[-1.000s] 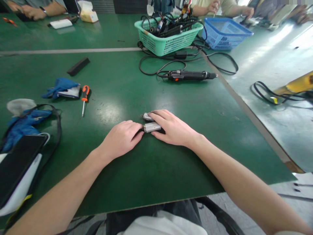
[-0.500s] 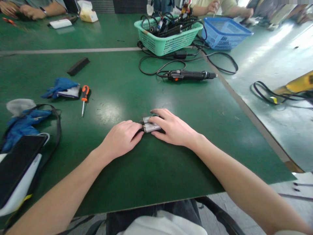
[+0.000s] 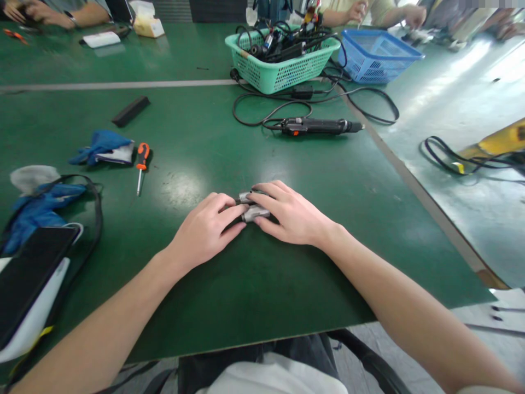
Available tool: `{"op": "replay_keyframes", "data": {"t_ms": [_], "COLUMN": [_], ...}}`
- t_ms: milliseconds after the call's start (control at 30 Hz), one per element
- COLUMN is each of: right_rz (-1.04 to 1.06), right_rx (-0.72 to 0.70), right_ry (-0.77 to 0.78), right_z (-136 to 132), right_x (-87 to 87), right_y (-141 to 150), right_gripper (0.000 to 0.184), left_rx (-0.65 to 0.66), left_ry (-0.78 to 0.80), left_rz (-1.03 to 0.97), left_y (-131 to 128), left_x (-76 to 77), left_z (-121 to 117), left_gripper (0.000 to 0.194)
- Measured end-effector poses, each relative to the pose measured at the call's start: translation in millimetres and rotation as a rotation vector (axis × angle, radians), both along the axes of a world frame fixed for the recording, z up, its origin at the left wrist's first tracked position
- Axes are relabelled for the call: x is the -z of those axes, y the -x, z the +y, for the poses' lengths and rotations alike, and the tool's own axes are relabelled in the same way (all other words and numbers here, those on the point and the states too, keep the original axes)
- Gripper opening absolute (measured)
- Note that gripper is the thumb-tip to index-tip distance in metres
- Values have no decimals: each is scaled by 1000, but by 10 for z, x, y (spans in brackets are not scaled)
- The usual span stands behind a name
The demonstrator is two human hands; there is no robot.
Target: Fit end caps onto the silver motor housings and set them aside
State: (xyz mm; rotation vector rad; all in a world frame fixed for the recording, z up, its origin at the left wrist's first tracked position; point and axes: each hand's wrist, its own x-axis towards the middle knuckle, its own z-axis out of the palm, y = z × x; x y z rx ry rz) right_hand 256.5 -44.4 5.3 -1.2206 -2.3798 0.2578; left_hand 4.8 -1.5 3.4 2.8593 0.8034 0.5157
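Observation:
Two small silver metal cylinders [image 3: 255, 212] with dark ends lie side by side on the green table, partly covered by my fingers. My right hand [image 3: 293, 214] is curled over their right side, its thumb against the nearer cylinder and its fingers across the farther one. From the left, my left hand [image 3: 209, 225] pinches at their dark left ends, forefinger and thumb by the nearer piece. What the left fingertips grip exactly is partly hidden. Left of the hands lies an orange and black screwdriver [image 3: 142, 158], pointing toward me.
A black electric screwdriver [image 3: 318, 126] with a looped cable lies ahead. Behind it stand a green basket [image 3: 279, 74] of tools and a blue basket [image 3: 369, 60]. Blue gloves [image 3: 102, 146], a black block [image 3: 131, 111] and a phone [image 3: 36, 279] are leftward. Other people's hands [image 3: 41, 13] show at the back.
My left fingers have lifted and spread forward over the cylinders' left ends. The two cylinders have shifted apart and tilted slightly. My right hand has barely moved.

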Motion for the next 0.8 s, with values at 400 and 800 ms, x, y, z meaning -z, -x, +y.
{"op": "replay_keyframes", "data": {"t_ms": [400, 800], "right_rz": [13, 118], "right_rx": [88, 88], "right_ry": [40, 22], "right_z": [52, 27], "right_x": [75, 20], "right_y": [34, 10], "right_gripper": [49, 41], "left_rx": [123, 118], "left_ry": [30, 47], "left_rz": [-20, -34], "left_y": [-35, -6], "left_x": [-10, 21], "left_z": [-48, -12], "left_gripper": [19, 25]}}
